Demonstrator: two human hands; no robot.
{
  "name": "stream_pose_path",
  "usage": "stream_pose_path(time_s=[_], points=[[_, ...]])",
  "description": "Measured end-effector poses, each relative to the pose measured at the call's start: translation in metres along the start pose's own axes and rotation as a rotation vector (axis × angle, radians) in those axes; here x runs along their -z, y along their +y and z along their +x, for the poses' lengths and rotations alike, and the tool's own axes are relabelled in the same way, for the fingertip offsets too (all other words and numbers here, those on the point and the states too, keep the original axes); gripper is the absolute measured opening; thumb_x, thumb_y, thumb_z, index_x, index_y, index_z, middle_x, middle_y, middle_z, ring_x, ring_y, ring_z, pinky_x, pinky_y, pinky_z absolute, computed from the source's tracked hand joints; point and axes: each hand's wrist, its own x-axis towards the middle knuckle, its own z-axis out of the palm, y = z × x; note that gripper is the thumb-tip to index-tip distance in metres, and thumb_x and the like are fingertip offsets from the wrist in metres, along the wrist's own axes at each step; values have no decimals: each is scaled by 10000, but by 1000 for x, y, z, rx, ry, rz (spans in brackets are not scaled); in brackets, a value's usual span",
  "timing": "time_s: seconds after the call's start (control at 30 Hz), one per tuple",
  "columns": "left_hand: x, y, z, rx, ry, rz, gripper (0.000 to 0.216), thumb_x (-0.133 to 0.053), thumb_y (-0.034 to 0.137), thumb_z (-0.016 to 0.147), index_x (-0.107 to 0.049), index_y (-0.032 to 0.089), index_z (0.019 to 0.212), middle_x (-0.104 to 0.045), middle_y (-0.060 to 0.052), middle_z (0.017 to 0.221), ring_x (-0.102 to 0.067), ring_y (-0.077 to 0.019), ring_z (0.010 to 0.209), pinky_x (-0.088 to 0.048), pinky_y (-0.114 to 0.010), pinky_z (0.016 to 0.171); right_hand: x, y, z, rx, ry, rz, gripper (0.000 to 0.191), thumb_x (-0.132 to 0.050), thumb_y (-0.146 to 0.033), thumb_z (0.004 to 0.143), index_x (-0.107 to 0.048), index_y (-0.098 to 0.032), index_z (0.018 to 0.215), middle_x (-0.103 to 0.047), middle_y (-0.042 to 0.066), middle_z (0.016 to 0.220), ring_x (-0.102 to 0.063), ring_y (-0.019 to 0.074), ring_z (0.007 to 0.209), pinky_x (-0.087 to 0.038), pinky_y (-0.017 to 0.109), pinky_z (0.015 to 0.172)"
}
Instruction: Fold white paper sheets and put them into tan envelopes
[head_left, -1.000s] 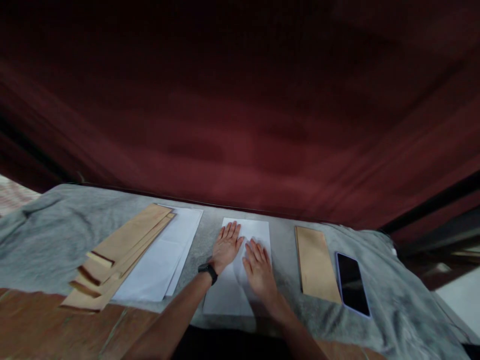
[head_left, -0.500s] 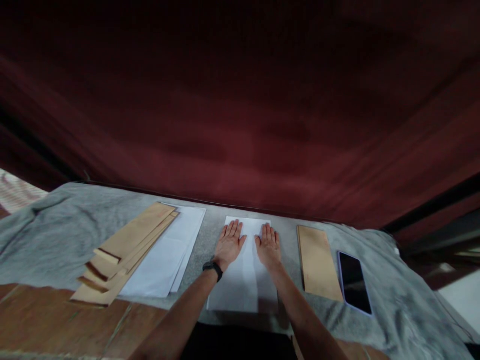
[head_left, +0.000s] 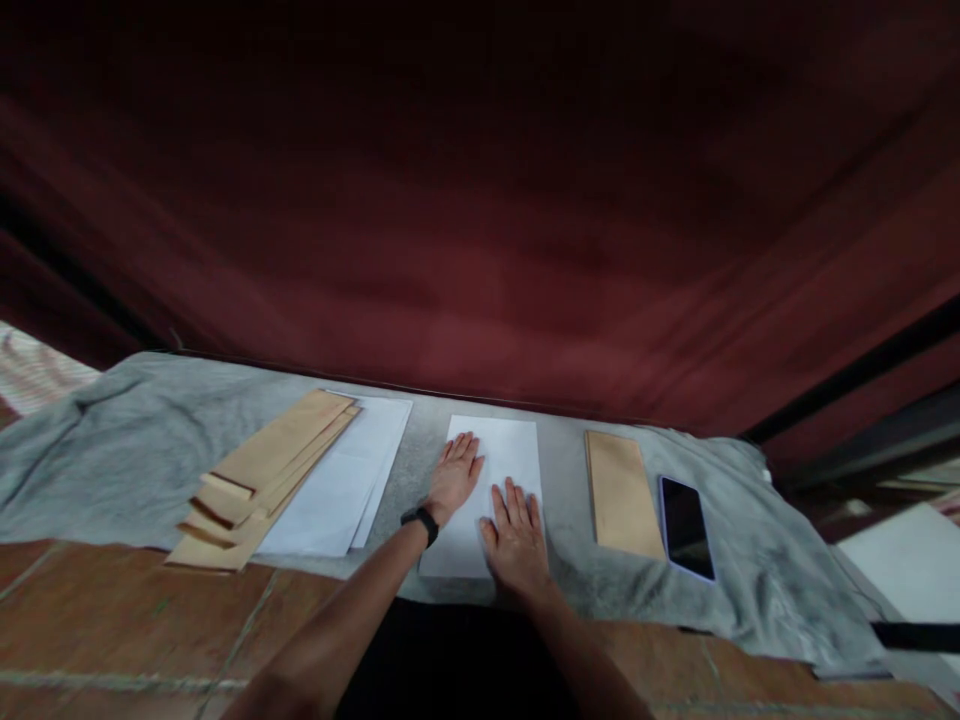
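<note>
A white sheet of paper (head_left: pixel 504 440) lies on the grey cloth in front of me. My left hand (head_left: pixel 454 474) rests flat on its left side, fingers stretched toward the far edge, with a dark band round the wrist. Lower down on the right half, my right hand (head_left: pixel 517 540) lies flat with its fingers spread. Neither hand grips anything. To the left are more white sheets (head_left: pixel 337 500), partly covered by several fanned-out brown paper envelopes (head_left: pixel 277 440). A neat stack of brown envelopes (head_left: pixel 624 495) sits to the right of my hands.
A phone (head_left: pixel 686 528) with a dark screen lies beyond the right stack. The grey cloth (head_left: pixel 150 440) is wrinkled at both ends. A dark red hanging fabric (head_left: pixel 480 300) rises along the far edge. Brown floor tiles (head_left: pixel 105 620) show at the near side.
My right hand has slid toward me and slightly left over the paper. My left hand stays near the same place on the sheet. The view has shifted slightly.
</note>
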Motion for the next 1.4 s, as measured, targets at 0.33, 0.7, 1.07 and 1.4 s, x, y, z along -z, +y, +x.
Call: stream_pose_path(time_s=[0.33, 0.7, 1.07, 1.4], points=[[12, 10, -105, -153, 2, 81, 589, -317, 500, 1046, -420, 178, 1528, -403, -108, 1600, -329, -245, 1504, -280, -465, 1235, -1, 5, 1, -6, -125, -12, 582, -448, -420, 1026, -396, -171, 1549, -316, 147, 1627, -331, 287, 1498, -203, 516, 1231], [32, 0, -132, -111, 26, 86, 598, -372, 507, 1021, -431, 194, 1527, -416, -115, 1587, -345, -274, 1494, -251, -488, 1249, 11, 36, -26, 1, -88, -51, 606, -353, -418, 1050, -352, -91, 1560, -382, 172, 1592, -372, 277, 1474, -263, 477, 1214], [41, 35, -130, -274, -67, 136, 526, -346, 321, 1045, -372, 163, 1545, -304, -100, 1646, -227, -244, 1541, -111, -508, 1278, 15, 30, -31, -27, -31, -41, 586, -226, -385, 1074, -411, -54, 1521, -419, 177, 1575, -371, 289, 1466, -275, 490, 1204], [35, 41, -144, -403, -99, 12, 530, -440, 492, 1027, -467, 212, 1475, -367, -99, 1622, -276, -232, 1526, -177, -456, 1267, 19, 25, -34, 178, -128, -50, 524, -312, -344, 1074, -424, -95, 1521, -368, 184, 1603, -344, 281, 1487, -277, 499, 1199]])
